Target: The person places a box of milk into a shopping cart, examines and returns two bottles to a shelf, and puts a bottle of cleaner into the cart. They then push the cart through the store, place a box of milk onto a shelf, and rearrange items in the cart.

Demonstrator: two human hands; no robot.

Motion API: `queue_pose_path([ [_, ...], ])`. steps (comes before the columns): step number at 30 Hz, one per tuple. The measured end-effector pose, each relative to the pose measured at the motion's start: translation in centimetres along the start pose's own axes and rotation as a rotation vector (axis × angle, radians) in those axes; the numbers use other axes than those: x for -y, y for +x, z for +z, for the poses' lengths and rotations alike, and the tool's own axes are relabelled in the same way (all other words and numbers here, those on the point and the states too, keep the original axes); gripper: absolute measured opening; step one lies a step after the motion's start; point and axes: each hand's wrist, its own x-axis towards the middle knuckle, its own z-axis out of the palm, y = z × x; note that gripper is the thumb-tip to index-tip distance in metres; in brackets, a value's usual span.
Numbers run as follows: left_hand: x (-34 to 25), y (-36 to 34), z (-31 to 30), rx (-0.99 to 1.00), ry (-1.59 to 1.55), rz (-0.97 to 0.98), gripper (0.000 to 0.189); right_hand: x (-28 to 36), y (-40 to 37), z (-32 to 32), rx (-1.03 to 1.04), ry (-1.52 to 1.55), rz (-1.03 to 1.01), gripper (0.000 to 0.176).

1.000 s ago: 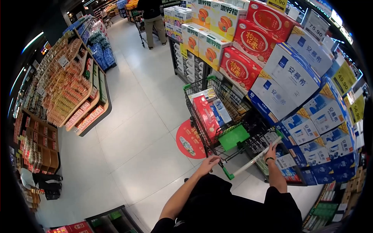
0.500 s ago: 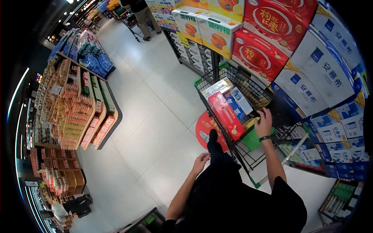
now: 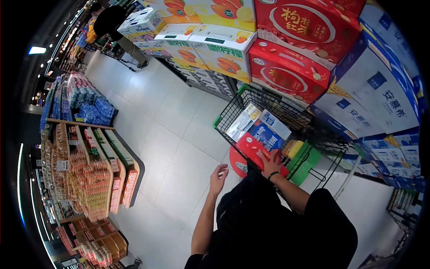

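Observation:
My right hand (image 3: 270, 166), fingers spread, lies on the red box (image 3: 251, 148) in the shopping cart (image 3: 233, 115). Beside that box in the cart are a blue and white box (image 3: 268, 131), a white box (image 3: 243, 122) and a jar with a yellow lid (image 3: 293, 149). A green panel (image 3: 305, 163) is at the cart's near end. My left hand (image 3: 218, 176) hangs over the floor, left of the cart, with its fingers apart and nothing in them.
Stacked red cartons (image 3: 289, 74), orange-printed cartons (image 3: 221, 51) and blue-white cartons (image 3: 354, 110) rise beyond the cart. A shelf of packaged goods (image 3: 85, 170) is at left. A person (image 3: 112, 22) stands at the upper left by another cart.
My right hand has moved left and down from the cart's near end onto the red box. My left hand has lifted slightly to the left. The view has shifted.

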Motion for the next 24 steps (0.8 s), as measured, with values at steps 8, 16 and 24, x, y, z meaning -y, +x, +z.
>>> queue_pose_path([
  [8, -3.3, 14.5, 7.8, 0.398, 1.06, 0.721, 0.078, -1.6, 2.3, 2.6, -0.08, 0.033, 0.004, 0.073],
  [16, -2.4, 21.0, 11.1, 0.802, 1.406, 1.071, 0.109, -2.1, 1.6, 3.3, -0.247, 0.028, -0.032, 0.072],
  [24, -7.2, 22.7, 7.3, 1.011, 1.26, 1.116, 0.107, 1.3, -1.9, -2.1, -0.212, -0.089, -0.043, 0.095],
])
